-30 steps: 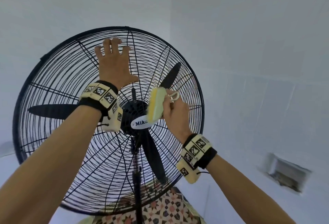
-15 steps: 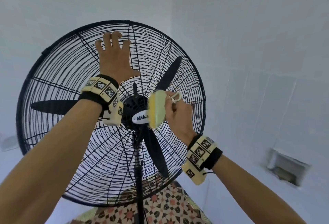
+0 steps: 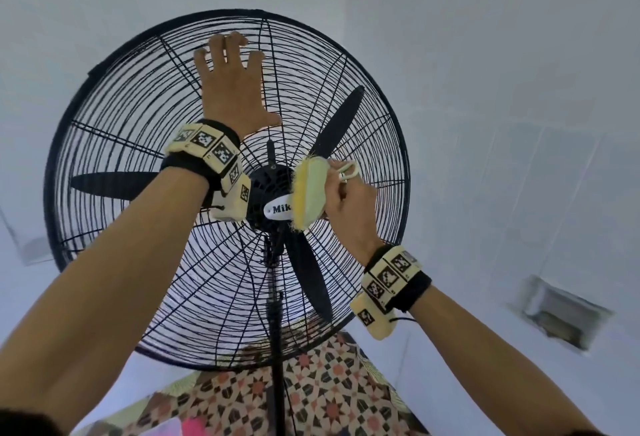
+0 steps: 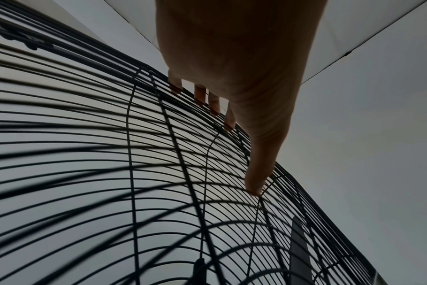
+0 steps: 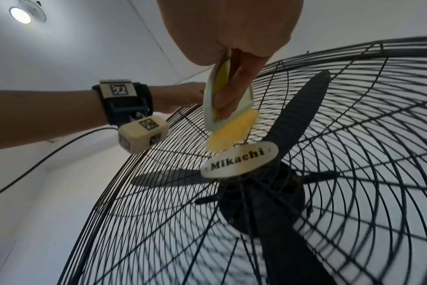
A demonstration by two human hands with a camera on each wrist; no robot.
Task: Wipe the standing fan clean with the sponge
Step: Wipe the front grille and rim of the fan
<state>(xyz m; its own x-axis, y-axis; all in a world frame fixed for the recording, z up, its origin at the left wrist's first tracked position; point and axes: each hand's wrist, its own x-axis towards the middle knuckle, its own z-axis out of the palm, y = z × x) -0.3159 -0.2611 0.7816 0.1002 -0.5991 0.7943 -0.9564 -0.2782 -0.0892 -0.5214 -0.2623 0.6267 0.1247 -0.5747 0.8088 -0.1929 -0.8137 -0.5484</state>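
Note:
A black standing fan (image 3: 114, 144) with a wire grille fills the middle of the head view; its white oval badge (image 3: 277, 209) (image 5: 239, 162) marks the hub. My left hand (image 3: 230, 89) (image 4: 234, 63) lies flat on the upper grille, fingers straight and spread, thumb out to the right. My right hand (image 3: 349, 200) (image 5: 234, 57) grips the handle of a yellow-and-pale-green sponge (image 3: 308, 193) (image 5: 229, 127). The sponge's yellow face touches the grille just right of the badge. Black blades (image 3: 341, 117) sit behind the wires.
The fan's black pole (image 3: 277, 349) runs down to a patterned tiled floor (image 3: 311, 397). White walls meet in a corner behind the fan. A recessed vent (image 3: 561, 314) sits in the right wall. A ceiling lamp (image 5: 21, 14) glows in the right wrist view.
The sponge has slid slightly down and left across the hub area, staying at the badge. My left hand keeps its place on the upper grille. The head view has shifted a little.

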